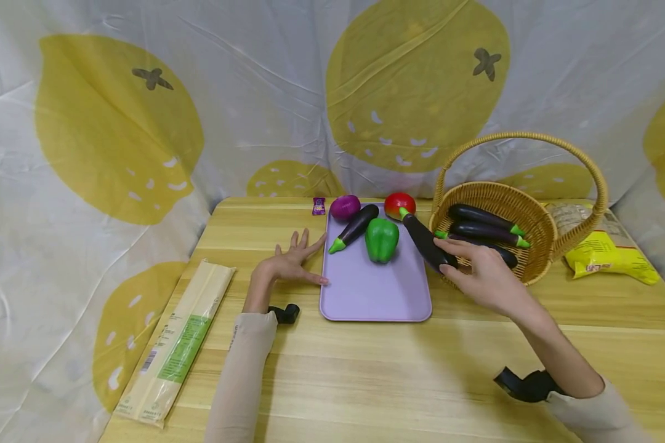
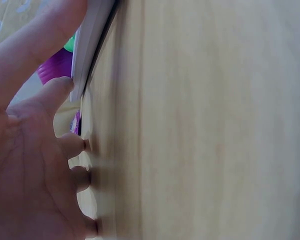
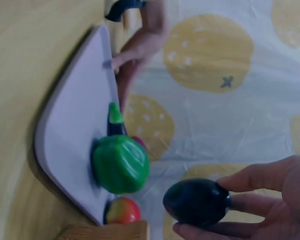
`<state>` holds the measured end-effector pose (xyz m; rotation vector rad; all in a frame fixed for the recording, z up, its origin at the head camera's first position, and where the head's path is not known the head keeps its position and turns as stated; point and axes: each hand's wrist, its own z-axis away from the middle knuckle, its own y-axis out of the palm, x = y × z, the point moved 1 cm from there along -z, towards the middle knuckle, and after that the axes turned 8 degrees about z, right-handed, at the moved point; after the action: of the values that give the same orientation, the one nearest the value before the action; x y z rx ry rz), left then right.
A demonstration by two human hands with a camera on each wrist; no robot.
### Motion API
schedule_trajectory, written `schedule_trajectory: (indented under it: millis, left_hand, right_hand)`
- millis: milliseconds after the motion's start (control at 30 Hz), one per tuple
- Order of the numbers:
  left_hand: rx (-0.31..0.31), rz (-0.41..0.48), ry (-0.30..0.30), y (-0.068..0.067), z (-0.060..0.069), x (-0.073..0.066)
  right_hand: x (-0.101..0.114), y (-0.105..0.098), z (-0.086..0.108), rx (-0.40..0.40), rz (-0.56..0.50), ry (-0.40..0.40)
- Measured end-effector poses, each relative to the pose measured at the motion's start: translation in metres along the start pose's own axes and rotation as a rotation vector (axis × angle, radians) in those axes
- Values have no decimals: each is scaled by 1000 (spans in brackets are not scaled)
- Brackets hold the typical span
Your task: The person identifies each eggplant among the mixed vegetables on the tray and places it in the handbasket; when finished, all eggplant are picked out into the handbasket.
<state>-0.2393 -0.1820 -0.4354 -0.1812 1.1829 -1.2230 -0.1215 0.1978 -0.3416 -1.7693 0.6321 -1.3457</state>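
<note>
My right hand grips a dark eggplant by its thick end, green stem pointing toward the back of the tray. It is held over the gap between the lilac tray and the wicker basket. With fingers spread, my left hand touches the tray's left edge at thumb and index finger. On the tray lie a green bell pepper, a smaller eggplant, a purple rounded vegetable and a red round fruit. Several eggplants lie inside the basket.
The basket's tall handle arches above it. Behind its right side sits a yellow food bag. A small purple packet lies left of the tray's back corner. Far left is a long noodle-like package. A lemon-print cloth hangs behind.
</note>
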Motion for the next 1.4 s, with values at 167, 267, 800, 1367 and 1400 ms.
schedule_trajectory:
  millis: [167, 267, 800, 1367, 1400]
  left_hand:
    - [0, -7, 4, 0, -1, 0]
    - [0, -13, 3, 0, 0, 0]
    - [-1, -3, 8, 1, -1, -1]
    - [-7, -4, 4, 0, 1, -1]
    - [-7, -3, 4, 0, 1, -1]
  right_hand:
    - [-13, -20, -3, 97, -80, 62]
    - [-22, -31, -6, 147, -95, 96]
    - [-90, -100, -23, 294, -54, 167]
    - [-138, -105, -44, 429, -35, 165]
    - [-139, -104, -46, 433, -42, 174]
